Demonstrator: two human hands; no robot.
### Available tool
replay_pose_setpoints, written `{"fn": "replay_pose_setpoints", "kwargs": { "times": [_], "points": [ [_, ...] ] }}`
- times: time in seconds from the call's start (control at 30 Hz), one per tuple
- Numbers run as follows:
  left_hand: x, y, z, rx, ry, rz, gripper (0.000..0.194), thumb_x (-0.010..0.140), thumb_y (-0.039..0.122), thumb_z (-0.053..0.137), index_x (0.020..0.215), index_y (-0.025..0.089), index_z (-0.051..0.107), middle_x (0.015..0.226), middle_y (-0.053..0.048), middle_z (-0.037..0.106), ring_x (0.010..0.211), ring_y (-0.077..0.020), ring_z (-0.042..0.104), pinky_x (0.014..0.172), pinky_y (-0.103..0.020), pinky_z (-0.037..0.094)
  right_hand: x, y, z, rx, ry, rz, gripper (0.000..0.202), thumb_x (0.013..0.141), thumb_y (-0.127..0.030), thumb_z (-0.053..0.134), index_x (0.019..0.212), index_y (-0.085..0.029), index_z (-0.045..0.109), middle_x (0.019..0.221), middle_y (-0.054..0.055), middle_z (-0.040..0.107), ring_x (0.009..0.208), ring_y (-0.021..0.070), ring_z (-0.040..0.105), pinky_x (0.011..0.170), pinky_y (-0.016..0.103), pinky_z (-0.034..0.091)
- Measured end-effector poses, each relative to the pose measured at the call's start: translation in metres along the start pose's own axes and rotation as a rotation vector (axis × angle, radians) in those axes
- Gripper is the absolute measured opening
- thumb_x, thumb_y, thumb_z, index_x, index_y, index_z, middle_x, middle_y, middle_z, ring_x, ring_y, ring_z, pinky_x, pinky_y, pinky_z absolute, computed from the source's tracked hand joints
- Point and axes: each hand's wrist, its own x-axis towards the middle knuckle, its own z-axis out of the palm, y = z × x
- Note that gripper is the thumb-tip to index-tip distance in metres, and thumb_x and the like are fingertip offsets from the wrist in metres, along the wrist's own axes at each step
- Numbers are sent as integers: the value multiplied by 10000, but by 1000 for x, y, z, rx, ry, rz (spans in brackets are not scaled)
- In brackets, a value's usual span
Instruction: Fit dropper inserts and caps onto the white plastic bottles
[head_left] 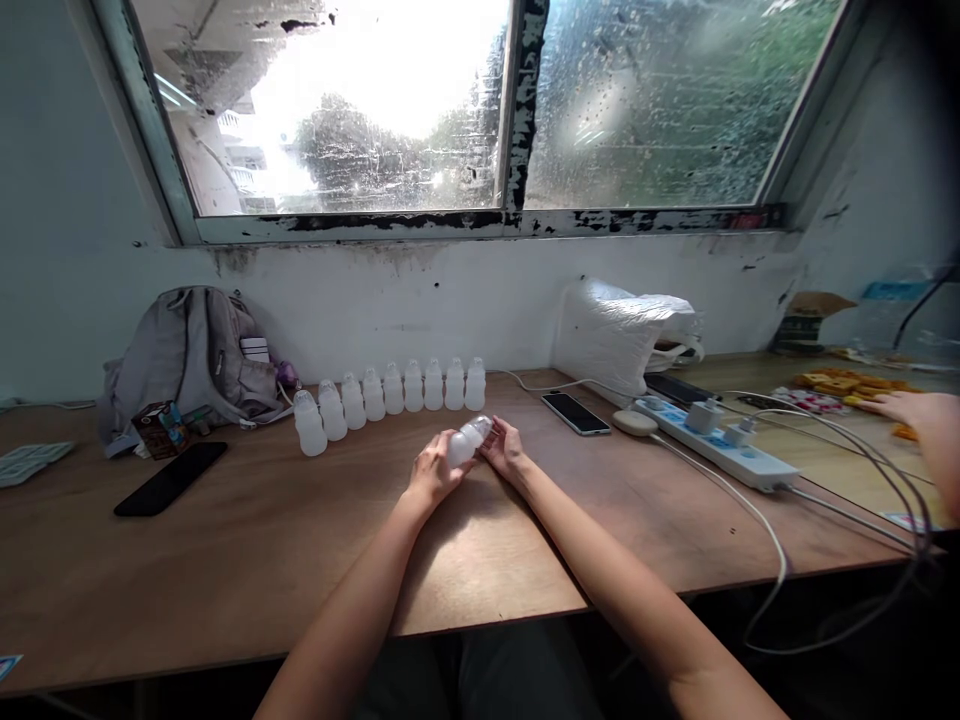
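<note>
A small frosted baby bottle (pixel 460 450) with a clear cap (pixel 480 428) lies tilted between my hands, just above the wooden table (pixel 315 560). My left hand (pixel 435 470) is wrapped round the bottle's body. At the capped end, the fingers of my right hand (pixel 507 447) are closed on the clear cap. Beyond my hands, a row of similar bottles (pixel 393 388) stands upright along the back of the table, each topped with a clear cap.
Left are a grey backpack (pixel 196 350), a small carton (pixel 160 428) and a black phone (pixel 171 480). To the right lie another phone (pixel 575 411), a white plastic bag (pixel 611 335), and a power strip (pixel 716 445) with cables. Another person's hand (pixel 911 408) is at far right.
</note>
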Motion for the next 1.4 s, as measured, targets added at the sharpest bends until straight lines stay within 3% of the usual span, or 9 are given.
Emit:
{"fn": "replay_pose_setpoints", "kwargs": {
  "times": [0.13, 0.27, 0.47, 0.63, 0.8, 0.9, 1.07, 1.2, 1.4],
  "points": [
    [9, -12, 1, -96, 105, -63, 727, 582, 368, 658, 1199, 186, 320, 1171, -100, 430, 1083, -233, 412, 904, -343, 333, -8, -1, 8, -75, -103, 17, 274, 742, -406, 433, 759, -171, 573, 724, 78, 622, 617, 182, 584, 625, 350, 471],
    [11, -23, 1, -91, 88, -56, 806, 556, 416, 661, 1225, 178, 282, 1177, -116, 404, 1097, -239, 396, 912, -354, 323, -24, 11, 26, -268, -277, -94, 308, 667, -377, 579, 909, -189, 552, 790, 49, 619, 692, 167, 583, 650, 307, 461],
    [5, -28, 2, 25, -55, 36, 794, 508, 441, 669, 1194, 193, 354, 1156, -101, 455, 1071, -258, 424, 878, -348, 341, -31, 26, 33, -618, -205, -403, 483, 551, -277, 659, 998, -216, 486, 801, 4, 599, 727, 155, 539, 683, 293, 418],
    [4, -29, -4, 184, -208, -10, 580, 608, 526, 567, 1098, 227, 486, 1153, -82, 493, 1121, -277, 379, 942, -402, 251, -14, 16, 14, -794, 18, -520, 430, 525, -280, 641, 934, -229, 520, 770, -6, 577, 722, 169, 512, 707, 312, 382],
    [11, -43, -22, 196, -212, 62, 374, 770, 438, 420, 1030, 205, 555, 1085, -68, 545, 1044, -213, 456, 912, -328, 312, 16, 5, -20, -813, 274, -517, 505, 513, -315, 649, 975, -201, 481, 831, 47, 587, 762, 201, 527, 722, 346, 384],
    [22, -65, -35, 138, -274, 190, 328, 768, 398, 450, 1006, 208, 571, 1053, -54, 568, 997, -186, 492, 885, -287, 349, 35, -4, -43, -826, 281, -502, 486, 538, -331, 637, 971, -191, 467, 891, 68, 595, 811, 201, 549, 735, 340, 399],
    [35, -94, -45, 171, -221, 212, 289, 776, 370, 455, 972, 198, 579, 1027, -60, 576, 977, -193, 502, 876, -317, 371, 69, -20, -73, -975, 351, -489, 480, 592, -324, 608, 1025, -165, 474, 964, 95, 593, 858, 197, 563, 752, 322, 417],
    [34, -95, -42, 228, -171, 252, 279, 812, 339, 403, 1009, 204, 548, 1037, -61, 565, 978, -189, 496, 868, -329, 382, 99, -26, -82, -1013, 361, -469, 463, 600, -294, 607, 1026, -150, 497, 973, 103, 602, 873, 201, 573, 767, 320, 425],
    [34, -92, -41, 269, -174, 243, 263, 824, 319, 385, 1017, 219, 532, 1055, -51, 554, 986, -184, 491, 875, -338, 385, 129, -20, -88, -861, 195, -448, 413, 607, -288, 613, 981, -152, 500, 996, 92, 597, 836, 187, 598, 723, 304, 464]
  ]
}}
